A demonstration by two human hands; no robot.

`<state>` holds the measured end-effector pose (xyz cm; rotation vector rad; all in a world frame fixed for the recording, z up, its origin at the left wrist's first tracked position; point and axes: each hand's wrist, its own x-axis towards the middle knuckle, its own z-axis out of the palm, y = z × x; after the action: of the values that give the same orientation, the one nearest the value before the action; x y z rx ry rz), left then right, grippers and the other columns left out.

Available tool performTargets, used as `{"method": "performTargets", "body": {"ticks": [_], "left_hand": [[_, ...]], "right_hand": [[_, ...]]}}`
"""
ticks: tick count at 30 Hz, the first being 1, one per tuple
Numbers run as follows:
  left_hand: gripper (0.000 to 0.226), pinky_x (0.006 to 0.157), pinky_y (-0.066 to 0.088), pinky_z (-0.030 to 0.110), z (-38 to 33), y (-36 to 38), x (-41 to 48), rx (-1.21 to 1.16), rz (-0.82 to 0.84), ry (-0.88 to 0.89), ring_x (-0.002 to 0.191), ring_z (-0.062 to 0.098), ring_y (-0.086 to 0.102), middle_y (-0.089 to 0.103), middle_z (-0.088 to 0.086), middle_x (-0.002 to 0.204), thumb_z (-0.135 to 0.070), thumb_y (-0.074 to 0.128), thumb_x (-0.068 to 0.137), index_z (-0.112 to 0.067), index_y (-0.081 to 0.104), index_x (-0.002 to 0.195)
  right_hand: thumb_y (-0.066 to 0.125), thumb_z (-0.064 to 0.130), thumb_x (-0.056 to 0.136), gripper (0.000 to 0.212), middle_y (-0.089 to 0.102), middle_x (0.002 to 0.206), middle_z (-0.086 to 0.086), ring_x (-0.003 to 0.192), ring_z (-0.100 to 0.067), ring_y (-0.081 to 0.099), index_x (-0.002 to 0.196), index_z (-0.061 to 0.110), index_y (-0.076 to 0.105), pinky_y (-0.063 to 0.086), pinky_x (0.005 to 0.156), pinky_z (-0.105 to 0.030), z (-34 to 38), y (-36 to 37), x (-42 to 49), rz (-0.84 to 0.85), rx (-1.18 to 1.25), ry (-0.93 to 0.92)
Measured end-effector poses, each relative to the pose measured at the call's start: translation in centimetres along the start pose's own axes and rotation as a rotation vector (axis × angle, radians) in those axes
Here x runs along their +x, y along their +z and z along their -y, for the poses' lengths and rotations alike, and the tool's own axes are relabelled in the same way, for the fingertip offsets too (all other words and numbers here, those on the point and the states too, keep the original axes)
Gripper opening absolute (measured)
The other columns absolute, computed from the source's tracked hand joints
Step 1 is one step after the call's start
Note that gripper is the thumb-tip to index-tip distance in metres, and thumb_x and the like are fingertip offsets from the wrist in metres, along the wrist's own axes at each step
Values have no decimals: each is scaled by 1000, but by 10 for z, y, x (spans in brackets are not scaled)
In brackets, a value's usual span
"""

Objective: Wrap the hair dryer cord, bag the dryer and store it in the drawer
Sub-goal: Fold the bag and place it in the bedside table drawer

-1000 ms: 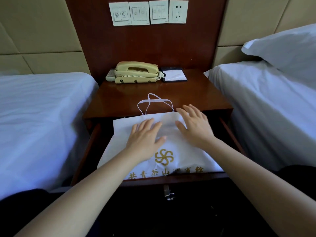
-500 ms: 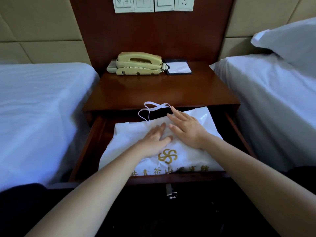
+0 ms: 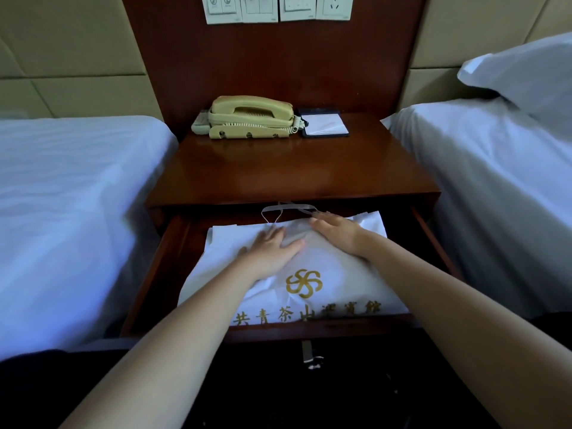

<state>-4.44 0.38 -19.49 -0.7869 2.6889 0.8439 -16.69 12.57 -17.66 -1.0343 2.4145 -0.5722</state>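
A white bag [image 3: 337, 274] with a gold logo and gold lettering lies flat in the open wooden drawer [image 3: 161, 267] of the nightstand. The hair dryer is hidden inside the bag. My left hand [image 3: 272, 246] presses flat on the bag's upper middle, fingers straight. My right hand [image 3: 335, 229] presses flat on the bag's far edge, fingertips at the white drawstring loop [image 3: 272, 213], which lies under the lip of the nightstand top.
The nightstand top [image 3: 278, 171] carries a beige telephone [image 3: 247, 117] and a notepad [image 3: 325, 125] at the back. White beds [image 3: 71, 205] flank the drawer on both sides, with a pillow [image 3: 523, 72] at right. Wall switches [image 3: 275, 7] sit above.
Both hands have slid the bag farther into the drawer. The drawstring loop, which lay on the nightstand top, now sits under its front edge.
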Motion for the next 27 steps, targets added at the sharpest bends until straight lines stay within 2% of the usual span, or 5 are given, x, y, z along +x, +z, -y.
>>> {"method": "performTargets", "body": {"ticks": [7,12,18,21,27], "left_hand": [[64,116,1,52,9,0,9,74,-61,-91,147,15,-8,-5,-6,161,-59,15,94,-33,2,151],[60,111,26,45,-4,0,-26,116,-154,-81,140,25,29,30,4,154,-54,18,97,-21,27,147],[61,118,17,38,-1,12,-83,115,-41,395,146,9,11,10,-9,160,-62,30,92,-43,14,147],[72,117,18,41,18,7,-85,215,45,426,147,8,5,4,-16,159,-75,33,76,-58,5,141],[81,115,24,40,30,1,-72,244,33,417,145,8,12,6,-12,159,-65,57,78,-60,5,139]], "right_hand": [[20,37,100,48,21,157,1,146,-17,8,145,21,31,0,116,-40,-13,0,-1,-60,-17,127],[30,34,100,42,27,154,-2,144,-20,16,138,22,42,10,116,-40,-3,3,-34,-124,120,28],[51,46,91,64,4,159,4,146,-13,6,147,33,24,12,118,-32,-5,5,-99,63,7,-203],[57,53,84,76,-7,159,10,146,-13,4,146,42,16,13,118,-34,-17,-2,-118,151,-99,-193],[64,46,82,81,-8,159,8,146,-18,7,144,48,12,17,117,-35,-29,4,-108,109,-71,-237]]}}
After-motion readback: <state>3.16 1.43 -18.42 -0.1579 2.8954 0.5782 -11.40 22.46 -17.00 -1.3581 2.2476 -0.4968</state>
